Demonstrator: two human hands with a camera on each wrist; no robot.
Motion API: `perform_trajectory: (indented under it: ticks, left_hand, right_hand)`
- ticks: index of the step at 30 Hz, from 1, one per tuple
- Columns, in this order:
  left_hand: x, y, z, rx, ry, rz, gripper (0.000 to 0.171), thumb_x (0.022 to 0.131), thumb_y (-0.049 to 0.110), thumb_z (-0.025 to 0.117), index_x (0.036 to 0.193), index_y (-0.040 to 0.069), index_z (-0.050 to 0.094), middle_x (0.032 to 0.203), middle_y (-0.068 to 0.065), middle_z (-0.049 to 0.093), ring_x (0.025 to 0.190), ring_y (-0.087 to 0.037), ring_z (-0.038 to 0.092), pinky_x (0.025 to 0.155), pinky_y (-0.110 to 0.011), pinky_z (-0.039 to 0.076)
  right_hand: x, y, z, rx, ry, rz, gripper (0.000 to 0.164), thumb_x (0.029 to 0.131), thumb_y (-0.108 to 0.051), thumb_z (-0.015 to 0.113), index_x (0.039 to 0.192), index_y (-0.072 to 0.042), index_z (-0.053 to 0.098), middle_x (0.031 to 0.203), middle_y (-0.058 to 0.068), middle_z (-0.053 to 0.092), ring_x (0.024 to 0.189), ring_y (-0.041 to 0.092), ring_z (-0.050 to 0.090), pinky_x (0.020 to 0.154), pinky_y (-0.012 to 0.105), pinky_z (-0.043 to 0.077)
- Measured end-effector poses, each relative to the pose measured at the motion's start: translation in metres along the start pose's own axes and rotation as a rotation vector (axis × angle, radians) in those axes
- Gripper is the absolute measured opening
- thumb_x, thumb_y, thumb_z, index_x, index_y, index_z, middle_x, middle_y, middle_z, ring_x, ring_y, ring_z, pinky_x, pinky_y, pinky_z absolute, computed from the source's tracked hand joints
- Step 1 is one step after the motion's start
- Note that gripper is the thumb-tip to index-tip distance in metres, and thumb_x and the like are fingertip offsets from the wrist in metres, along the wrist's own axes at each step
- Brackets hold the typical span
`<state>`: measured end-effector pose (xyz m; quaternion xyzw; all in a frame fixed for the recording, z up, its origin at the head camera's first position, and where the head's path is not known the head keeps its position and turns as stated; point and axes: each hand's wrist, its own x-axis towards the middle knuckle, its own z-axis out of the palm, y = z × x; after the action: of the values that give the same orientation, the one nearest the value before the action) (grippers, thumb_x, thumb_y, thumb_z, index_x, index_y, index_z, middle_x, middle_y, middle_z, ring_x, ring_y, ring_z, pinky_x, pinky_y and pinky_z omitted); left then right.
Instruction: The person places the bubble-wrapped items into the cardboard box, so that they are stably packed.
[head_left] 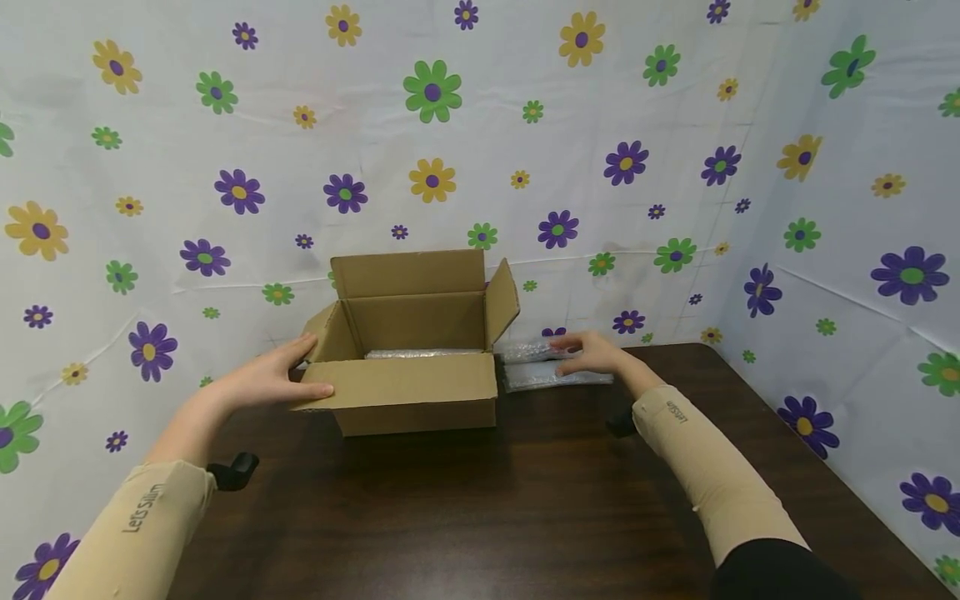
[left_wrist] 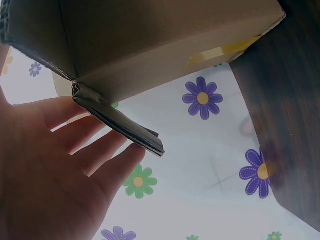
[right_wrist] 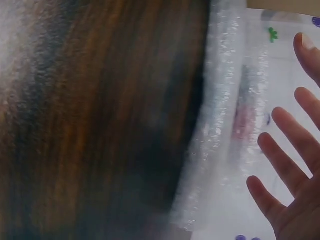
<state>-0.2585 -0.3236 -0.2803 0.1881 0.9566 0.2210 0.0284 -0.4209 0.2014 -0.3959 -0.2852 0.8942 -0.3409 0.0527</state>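
Observation:
An open cardboard box stands on the table with its flaps spread. At its left front corner is my left hand, thumb over the front flap and fingers against the left flap. The left wrist view shows those fingers nearly straight along the folded flap. Inside the box, clear bubble wrap shows; what it covers is hidden. My right hand hovers by two bubble-wrapped packs right of the box. Its fingers are spread and hold nothing in the right wrist view.
The dark wooden table stretches in front of the box. Behind it and to the right hangs a white flower-print sheet. A strip of yellow tape is on the box side. Black wrist mounts sit on both forearms.

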Motion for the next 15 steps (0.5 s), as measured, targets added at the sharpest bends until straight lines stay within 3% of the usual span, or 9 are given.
perform_trajectory:
  ticks: [15]
  left_hand:
    - [-0.001, 0.002, 0.0, -0.003, -0.002, -0.003, 0.102, 0.085, 0.043, 0.072, 0.149, -0.013, 0.015, 0.152, -0.037, 0.015, 0.139, -0.053, 0.015, 0.107, -0.066, 0.02]
  right_hand:
    - [0.004, 0.012, 0.017, -0.133, -0.003, 0.087, 0.06, 0.077, -0.034, 0.082, 0.128, -0.007, 0.064, 0.136, 0.017, 0.055, 0.121, 0.04, 0.053, 0.099, 0.052, 0.044]
